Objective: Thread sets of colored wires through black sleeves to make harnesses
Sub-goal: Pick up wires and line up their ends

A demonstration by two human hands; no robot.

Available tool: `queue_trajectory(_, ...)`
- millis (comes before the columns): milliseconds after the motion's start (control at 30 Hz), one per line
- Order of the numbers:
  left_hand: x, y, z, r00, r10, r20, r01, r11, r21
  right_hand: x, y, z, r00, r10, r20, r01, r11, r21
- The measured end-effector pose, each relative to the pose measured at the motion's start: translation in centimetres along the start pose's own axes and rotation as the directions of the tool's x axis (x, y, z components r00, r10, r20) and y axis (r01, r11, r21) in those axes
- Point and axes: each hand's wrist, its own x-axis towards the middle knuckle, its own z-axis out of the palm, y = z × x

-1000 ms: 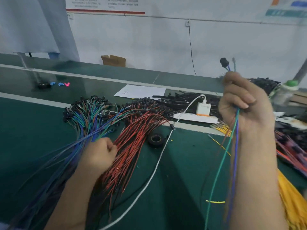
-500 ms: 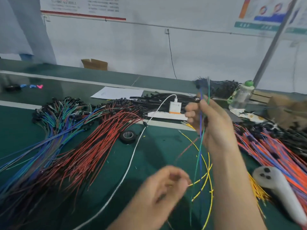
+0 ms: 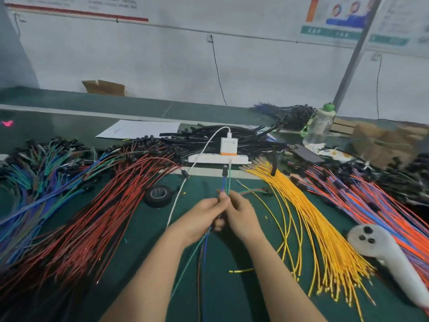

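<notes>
matt green mat, glossy tape roll

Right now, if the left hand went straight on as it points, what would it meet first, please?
The left hand would probably meet the right hand at once; both pinch the wires.

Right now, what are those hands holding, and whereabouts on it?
The left hand and right hand together pinch a few thin wires, blue and green, near their far tips; the long tails trail back toward the person.

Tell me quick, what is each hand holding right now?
Left hand: pinching the blue and green wires.
Right hand: gripping the same wires.
</notes>
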Motion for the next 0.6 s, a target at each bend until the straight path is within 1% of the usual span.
queue_trajectory(100,0.0,-0.9,-0.8,1.0,0.027,0.016,-0.026,0.997,-0.068,0.6,0.7,0.4,0.998,0.052,-0.047,-0.049,0.996,0.075)
queue_trajectory(200,0.1,-0.9,-0.7,1.0,0.01,-0.027,-0.012,0.995,-0.103,0.8,0.5,-0.2,0.992,0.075,-0.106,-0.054,0.979,0.195)
queue_trajectory(267,0.2,-0.9,-0.5,0.999,0.006,-0.048,-0.01,0.998,-0.069,0.5,0.4,-0.7,0.984,0.091,-0.154,-0.043,0.956,0.291)
queue_trajectory(367,0.1,-1.0,0.0,0.998,0.026,-0.049,-0.026,1.0,0.004,0.1,0.3,-0.8,0.971,0.185,-0.151,-0.109,0.905,0.411)
queue_trajectory(433,0.0,-1.0,0.3,0.998,0.026,-0.056,-0.025,0.999,0.02,0.0,0.2,-0.7,0.959,0.214,-0.188,-0.134,0.922,0.364)
queue_trajectory(500,0.1,-0.9,0.4,0.996,0.019,-0.092,-0.02,1.0,-0.008,0.1,0.2,-0.8,0.95,0.176,-0.256,-0.11,0.961,0.253)
queue_trajectory(600,0.0,-0.5,0.5,0.987,-0.034,-0.158,0.011,0.989,-0.148,0.2,0.3,-1.0,0.949,0.084,-0.303,-0.053,0.993,0.108)
